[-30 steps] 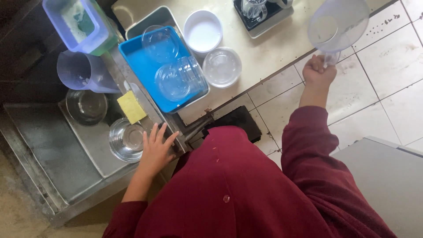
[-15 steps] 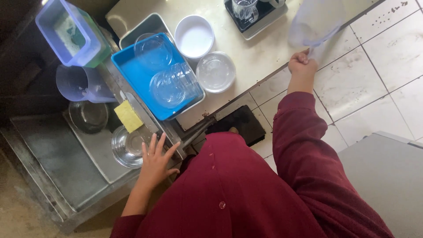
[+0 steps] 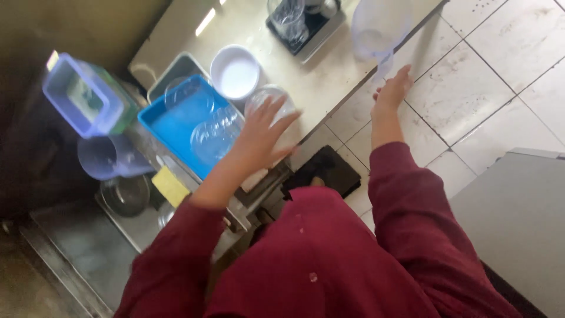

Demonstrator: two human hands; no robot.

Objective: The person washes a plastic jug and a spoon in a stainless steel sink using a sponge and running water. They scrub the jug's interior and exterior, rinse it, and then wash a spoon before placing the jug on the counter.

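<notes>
The left hand (image 3: 262, 132) hangs with fingers spread wide over a clear glass bowl (image 3: 269, 100) standing mouth-up on the tabletop (image 3: 329, 76), just beside the blue tray (image 3: 170, 126) and nearer the front edge than the white bowl (image 3: 235, 72). It looks not yet gripped. The right hand (image 3: 393, 91) is open, empty, at the tabletop's front edge under a translucent jug (image 3: 376, 26), which stands upright there. More clear bowls lie in the tray.

Two hands (image 3: 259, 132) (image 3: 393, 89), two jugs (image 3: 112, 156) (image 3: 376, 26), one blue tray (image 3: 170, 123), one white bowl (image 3: 235, 72)
</notes>
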